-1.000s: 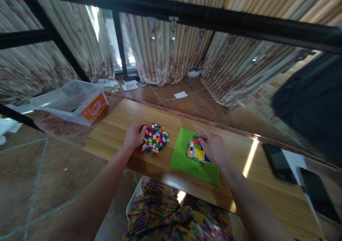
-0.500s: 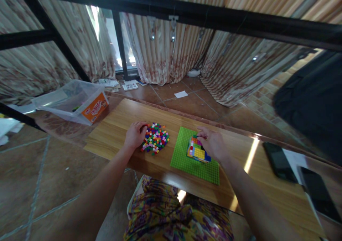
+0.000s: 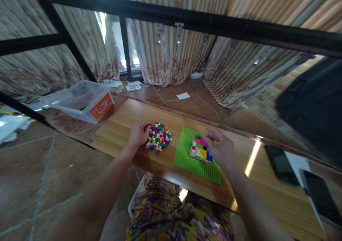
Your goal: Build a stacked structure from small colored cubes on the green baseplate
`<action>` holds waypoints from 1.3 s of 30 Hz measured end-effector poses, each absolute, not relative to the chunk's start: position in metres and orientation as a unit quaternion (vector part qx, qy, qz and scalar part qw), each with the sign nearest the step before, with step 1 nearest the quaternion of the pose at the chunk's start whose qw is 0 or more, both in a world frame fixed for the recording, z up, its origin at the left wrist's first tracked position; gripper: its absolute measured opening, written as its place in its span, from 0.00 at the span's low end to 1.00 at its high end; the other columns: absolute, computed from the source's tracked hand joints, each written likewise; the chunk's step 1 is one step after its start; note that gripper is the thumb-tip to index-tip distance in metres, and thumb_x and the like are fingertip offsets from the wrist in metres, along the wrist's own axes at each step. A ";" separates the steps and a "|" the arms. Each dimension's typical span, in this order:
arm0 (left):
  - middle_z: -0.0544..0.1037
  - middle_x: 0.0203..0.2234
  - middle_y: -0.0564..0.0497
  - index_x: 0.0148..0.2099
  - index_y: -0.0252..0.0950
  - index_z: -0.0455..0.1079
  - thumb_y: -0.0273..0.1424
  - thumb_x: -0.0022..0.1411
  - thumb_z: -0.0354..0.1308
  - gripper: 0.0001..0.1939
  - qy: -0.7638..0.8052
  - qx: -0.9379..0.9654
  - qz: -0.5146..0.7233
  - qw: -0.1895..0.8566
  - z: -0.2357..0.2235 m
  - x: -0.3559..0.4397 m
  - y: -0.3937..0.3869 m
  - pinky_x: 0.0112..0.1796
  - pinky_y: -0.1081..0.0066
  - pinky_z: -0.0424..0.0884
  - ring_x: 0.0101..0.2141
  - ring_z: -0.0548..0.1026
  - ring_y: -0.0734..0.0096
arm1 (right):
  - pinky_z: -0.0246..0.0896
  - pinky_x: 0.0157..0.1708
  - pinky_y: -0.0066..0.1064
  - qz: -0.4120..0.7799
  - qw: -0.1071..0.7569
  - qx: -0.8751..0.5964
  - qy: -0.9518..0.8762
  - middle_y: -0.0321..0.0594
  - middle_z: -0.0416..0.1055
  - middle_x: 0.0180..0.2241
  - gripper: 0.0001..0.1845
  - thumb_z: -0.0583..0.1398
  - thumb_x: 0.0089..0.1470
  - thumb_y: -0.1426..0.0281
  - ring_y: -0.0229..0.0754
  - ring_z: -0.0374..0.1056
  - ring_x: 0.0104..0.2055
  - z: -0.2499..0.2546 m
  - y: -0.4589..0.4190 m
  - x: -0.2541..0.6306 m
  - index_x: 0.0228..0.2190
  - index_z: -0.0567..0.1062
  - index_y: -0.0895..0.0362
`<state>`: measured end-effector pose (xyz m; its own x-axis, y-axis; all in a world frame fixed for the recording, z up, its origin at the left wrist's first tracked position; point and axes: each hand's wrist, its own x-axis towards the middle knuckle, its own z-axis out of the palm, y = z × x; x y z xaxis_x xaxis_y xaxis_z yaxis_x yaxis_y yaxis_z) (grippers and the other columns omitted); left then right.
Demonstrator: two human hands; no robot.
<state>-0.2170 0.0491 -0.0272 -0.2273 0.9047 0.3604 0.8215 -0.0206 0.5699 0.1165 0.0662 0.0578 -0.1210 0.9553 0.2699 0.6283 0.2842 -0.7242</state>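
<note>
A heap of tiny multicoloured building bricks (image 3: pixel 159 138) lies on the wooden table. My left hand (image 3: pixel 139 134) rests at the heap's left edge, fingers loosely bent and apart from the thumb, with nothing visible in them. Right of the heap is a green baseplate (image 3: pixel 181 157). On it stands a low block built of bricks (image 3: pixel 201 152), its top patched in yellow, blue, pink, orange and green, with a dark gap near the middle. Over the block's right side hovers my right hand (image 3: pixel 222 150), thumb and fingers apart, no brick visible between them.
A clear plastic bin (image 3: pixel 77 98) with an orange label sits beyond the table's left end. Two dark phones (image 3: pixel 280 164) and white paper lie at the right of the wooden table (image 3: pixel 112 134). A black metal bar (image 3: pixel 160 11) crosses in front of the curtains.
My right hand has drawn slightly back to the right from the block, its fingers spreading and uncovering more of the top. The left hand stays by the heap. The whole view has shifted slightly.
</note>
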 end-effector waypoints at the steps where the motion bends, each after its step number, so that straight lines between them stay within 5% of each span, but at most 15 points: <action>1: 0.81 0.42 0.45 0.43 0.38 0.75 0.35 0.66 0.49 0.14 0.699 0.617 0.356 0.058 -0.027 -0.217 0.049 0.52 0.59 0.71 0.45 0.76 0.60 | 0.71 0.43 0.38 0.229 0.369 -0.544 -0.718 0.41 0.81 0.36 0.17 0.59 0.56 0.64 0.45 0.76 0.38 0.058 0.059 0.111 0.46 0.78 0.54; 12: 0.81 0.41 0.46 0.43 0.39 0.75 0.34 0.68 0.49 0.13 0.699 0.617 0.357 0.057 -0.027 -0.216 0.048 0.51 0.61 0.71 0.45 0.76 0.62 | 0.66 0.45 0.34 0.235 0.256 -0.438 -0.829 0.42 0.79 0.36 0.13 0.56 0.58 0.78 0.45 0.73 0.41 0.001 0.024 0.025 0.36 0.81 0.54; 39: 0.81 0.42 0.46 0.43 0.37 0.75 0.32 0.67 0.50 0.13 0.698 0.617 0.358 0.059 -0.025 -0.216 0.047 0.52 0.62 0.70 0.46 0.76 0.62 | 0.61 0.45 0.33 0.208 0.181 -0.434 -0.858 0.44 0.75 0.37 0.12 0.58 0.58 0.79 0.45 0.69 0.42 -0.004 0.035 0.022 0.37 0.80 0.56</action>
<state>-0.2160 0.0469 -0.0253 -0.2307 0.9046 0.3585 0.8195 -0.0180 0.5728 0.0217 0.0350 -0.0037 -0.5578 0.8197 0.1304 0.6693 0.5371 -0.5134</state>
